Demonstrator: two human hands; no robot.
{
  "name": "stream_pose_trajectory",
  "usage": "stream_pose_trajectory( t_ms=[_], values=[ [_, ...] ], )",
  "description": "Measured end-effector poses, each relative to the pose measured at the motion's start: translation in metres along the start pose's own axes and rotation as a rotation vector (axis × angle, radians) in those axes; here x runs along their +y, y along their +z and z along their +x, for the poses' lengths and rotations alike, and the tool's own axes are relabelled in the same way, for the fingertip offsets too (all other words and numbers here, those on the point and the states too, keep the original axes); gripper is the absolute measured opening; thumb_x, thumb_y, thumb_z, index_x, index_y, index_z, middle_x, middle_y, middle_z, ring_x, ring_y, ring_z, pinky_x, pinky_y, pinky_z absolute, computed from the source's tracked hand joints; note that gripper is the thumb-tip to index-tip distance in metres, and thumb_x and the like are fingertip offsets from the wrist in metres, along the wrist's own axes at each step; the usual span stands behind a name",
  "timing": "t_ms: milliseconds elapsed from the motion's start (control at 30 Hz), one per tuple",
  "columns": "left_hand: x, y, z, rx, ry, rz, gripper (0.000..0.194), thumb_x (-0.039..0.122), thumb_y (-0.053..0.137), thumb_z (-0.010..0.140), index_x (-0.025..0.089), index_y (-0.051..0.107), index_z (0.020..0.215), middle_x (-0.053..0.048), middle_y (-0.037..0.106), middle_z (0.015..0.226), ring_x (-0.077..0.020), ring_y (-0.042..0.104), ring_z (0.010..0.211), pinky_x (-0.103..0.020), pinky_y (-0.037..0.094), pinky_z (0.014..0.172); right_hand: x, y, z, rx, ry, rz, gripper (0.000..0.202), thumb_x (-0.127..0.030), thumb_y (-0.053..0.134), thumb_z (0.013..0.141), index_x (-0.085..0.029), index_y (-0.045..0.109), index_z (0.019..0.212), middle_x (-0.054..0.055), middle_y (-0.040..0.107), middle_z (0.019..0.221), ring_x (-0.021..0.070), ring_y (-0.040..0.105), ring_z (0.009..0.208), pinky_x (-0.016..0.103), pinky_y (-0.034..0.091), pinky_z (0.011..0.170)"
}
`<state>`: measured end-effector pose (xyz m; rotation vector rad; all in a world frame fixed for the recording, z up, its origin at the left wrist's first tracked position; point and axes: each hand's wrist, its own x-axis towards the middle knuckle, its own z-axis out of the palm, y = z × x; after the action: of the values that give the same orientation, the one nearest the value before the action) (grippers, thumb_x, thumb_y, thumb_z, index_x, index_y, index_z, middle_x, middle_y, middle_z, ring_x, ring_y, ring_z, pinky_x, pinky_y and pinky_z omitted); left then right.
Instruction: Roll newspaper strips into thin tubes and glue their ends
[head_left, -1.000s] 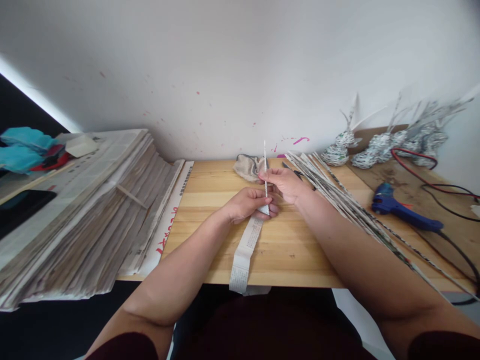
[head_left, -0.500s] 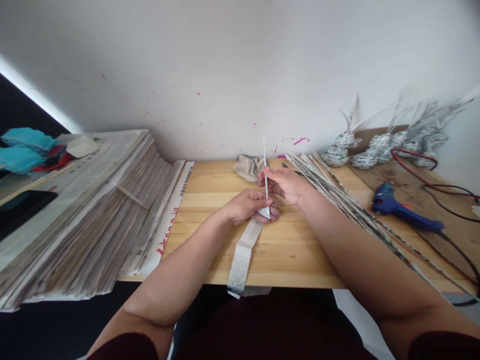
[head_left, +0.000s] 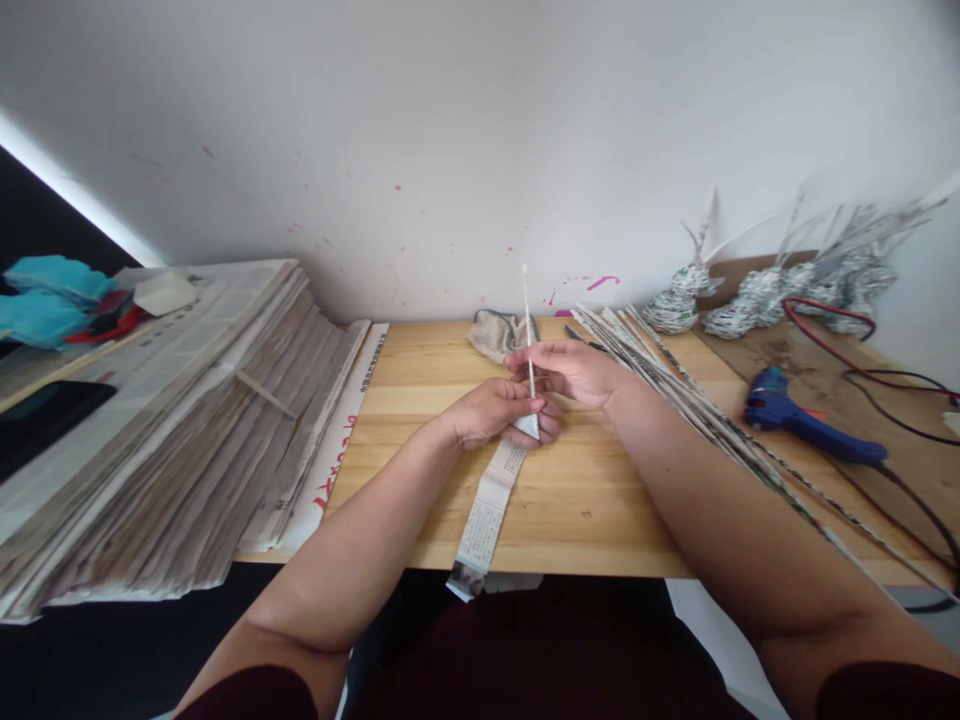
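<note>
A newspaper strip trails from my hands over the table's front edge. Its upper part is rolled into a thin paper tube that stands nearly upright between my fingers. My left hand pinches the lower end, where the flat strip meets the roll, with the thumb on top. Just above, my right hand is closed around the tube's middle, thumb and fingertips on it. Part of the right fingers is hidden behind the tube and the thumb. Behind my hands lies a crumpled beige cloth.
A tall newspaper stack fills the left, topped by a black phone and blue items. On the right lie rolled paper sticks, a blue glue gun with its cable, and woven paper figures on cardboard.
My right hand has shifted slightly down along the tube. The tube's tip leans a little more left and the strip's loose end has swung left and straightened.
</note>
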<state>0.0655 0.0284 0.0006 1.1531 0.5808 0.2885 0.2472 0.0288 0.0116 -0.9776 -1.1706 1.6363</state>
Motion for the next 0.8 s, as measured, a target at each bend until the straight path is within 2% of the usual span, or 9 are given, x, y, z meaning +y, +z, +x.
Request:
stream_pose_trajectory(
  t_ms=[67,233,300,400,500,633,700,800],
  values=[
    [0.000,0.000,0.000,-0.011,-0.002,0.008,0.043,0.044,0.077,0.074,0.010,0.071,0.099,-0.016,0.072,0.096,-0.0228,0.070,0.088,-0.038,0.055,0.079,0.000,-0.001,-0.001,-0.013,-0.015,-0.061,0.032,-0.042,0.083,0.065,-0.016,0.076,0.083,0.006,0.071,0.089,0.0136,0.061,0.075,0.026,0.047,0.063],
    [0.000,0.002,-0.001,-0.044,-0.013,0.024,0.041,0.042,0.076,0.076,0.009,0.071,0.099,-0.017,0.072,0.094,-0.0223,0.070,0.088,-0.035,0.055,0.077,-0.001,0.000,0.002,0.177,-0.128,-0.164,0.027,-0.038,0.086,0.061,-0.016,0.072,0.069,0.002,0.067,0.075,0.0097,0.055,0.065,0.023,0.043,0.058],
    [0.001,0.001,-0.002,-0.069,-0.001,0.011,0.040,0.042,0.075,0.078,0.009,0.071,0.100,-0.017,0.072,0.095,-0.0233,0.070,0.089,-0.036,0.055,0.077,-0.003,0.000,0.000,0.125,-0.106,-0.141,0.030,-0.043,0.083,0.066,-0.016,0.073,0.074,0.004,0.068,0.078,0.0114,0.057,0.069,0.024,0.045,0.059],
    [0.004,-0.001,-0.004,-0.102,0.015,-0.031,0.038,0.039,0.073,0.080,0.009,0.070,0.103,-0.018,0.072,0.098,-0.0252,0.071,0.091,-0.039,0.055,0.080,-0.006,-0.002,-0.005,-0.070,-0.031,-0.064,0.034,-0.047,0.076,0.075,-0.016,0.076,0.089,0.007,0.070,0.088,0.0148,0.062,0.080,0.026,0.049,0.067],
    [0.008,-0.002,-0.007,-0.174,0.016,-0.077,0.035,0.037,0.071,0.082,0.010,0.070,0.105,-0.019,0.072,0.103,-0.0269,0.071,0.093,-0.041,0.056,0.081,-0.006,-0.006,-0.008,-0.145,-0.015,0.012,0.033,-0.043,0.078,0.073,-0.016,0.075,0.091,0.007,0.070,0.088,0.0153,0.064,0.081,0.026,0.050,0.069],
    [0.009,-0.001,-0.009,-0.248,0.007,-0.083,0.035,0.036,0.069,0.083,0.011,0.069,0.108,-0.020,0.072,0.105,-0.0281,0.071,0.095,-0.042,0.056,0.081,-0.006,-0.007,-0.007,-0.118,-0.023,0.047,0.033,-0.043,0.084,0.064,-0.015,0.074,0.078,0.003,0.067,0.073,0.0112,0.059,0.066,0.023,0.046,0.057],
    [0.009,0.000,-0.010,-0.242,0.011,-0.067,0.037,0.038,0.070,0.083,0.011,0.069,0.108,-0.020,0.072,0.105,-0.0277,0.071,0.095,-0.041,0.056,0.081,-0.006,-0.003,-0.005,-0.076,-0.048,0.040,0.034,-0.044,0.086,0.060,-0.015,0.072,0.072,0.000,0.062,0.065,0.0084,0.053,0.058,0.021,0.040,0.050],
    [0.010,0.003,-0.012,-0.201,0.018,-0.015,0.038,0.040,0.070,0.083,0.011,0.069,0.107,-0.020,0.072,0.104,-0.0261,0.071,0.093,-0.039,0.056,0.080,-0.008,0.004,-0.004,0.018,-0.087,0.018,0.035,-0.042,0.088,0.057,-0.015,0.068,0.066,-0.001,0.060,0.063,0.0068,0.048,0.054,0.021,0.036,0.047]
  ],
)
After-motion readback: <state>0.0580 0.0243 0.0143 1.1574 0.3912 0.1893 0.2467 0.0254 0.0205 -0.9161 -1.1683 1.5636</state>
